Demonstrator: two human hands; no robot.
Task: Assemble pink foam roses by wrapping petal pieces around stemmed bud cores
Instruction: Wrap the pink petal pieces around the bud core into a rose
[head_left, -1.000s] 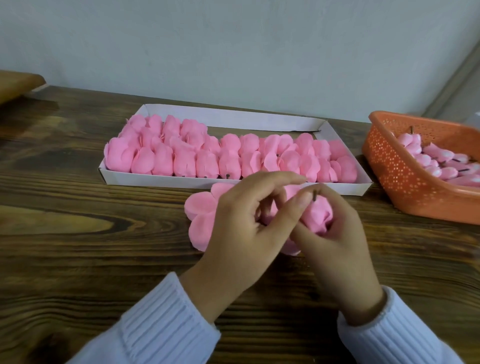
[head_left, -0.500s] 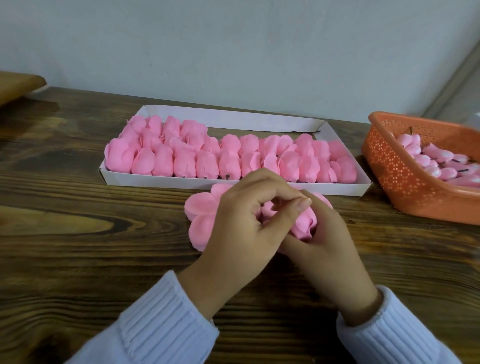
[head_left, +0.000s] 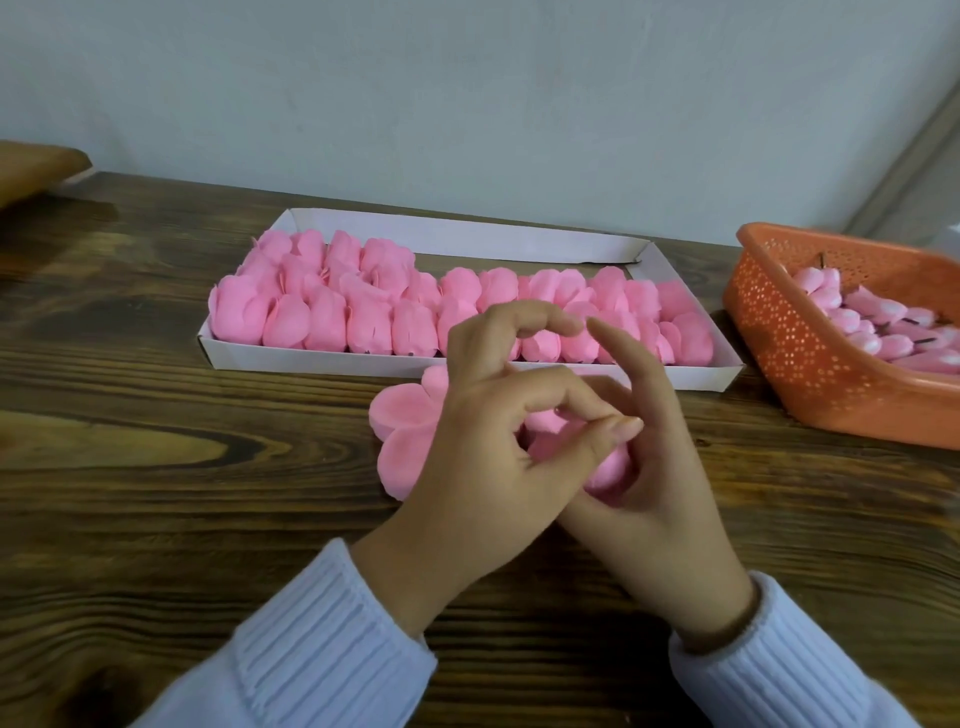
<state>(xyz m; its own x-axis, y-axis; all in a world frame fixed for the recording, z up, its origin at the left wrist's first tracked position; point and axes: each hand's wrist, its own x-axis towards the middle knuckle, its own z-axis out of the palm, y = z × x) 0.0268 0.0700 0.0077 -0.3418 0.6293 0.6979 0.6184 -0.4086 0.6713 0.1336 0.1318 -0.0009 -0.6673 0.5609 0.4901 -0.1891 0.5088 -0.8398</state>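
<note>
- Foam rose (head_left: 605, 470): a pink, partly wrapped bloom at the centre of the view, enclosed between both hands just above the desk (head_left: 156, 519). Its stem is hidden.
- Right hand (head_left: 654, 499): cups the foam rose from its 4 o'clock side, palm and lower fingers curled round it. The index finger is lifted clear and points toward 11 o'clock.
- Left hand (head_left: 488, 452): reaches over the foam rose from its 9 o'clock side. The thumb and a curled finger close together on the top of the bloom in a narrow pinch, and the index finger arches above, free. What lies between the pinching tips cannot be seen.
- Petal piece (head_left: 402, 421): a flat, lobed pink foam cut-out lying on the desk at 9 o'clock of the foam rose, partly covered by the left hand.
- Cardboard tray (head_left: 322, 358): white and shallow, at 12 o'clock of the hands. Rows of wrapped roses (head_left: 332, 322) fill its near half.
- Orange basket (head_left: 795, 364): perforated plastic, at 2 o'clock of the hands, apart from the tray. It holds pale pink bud cores (head_left: 852, 319) with dark stems.
- Sleeves (head_left: 322, 639): pale ribbed knit, entering from 6 o'clock.
- Wall (head_left: 467, 104): plain and pale, behind the desk at 12 o'clock.
</note>
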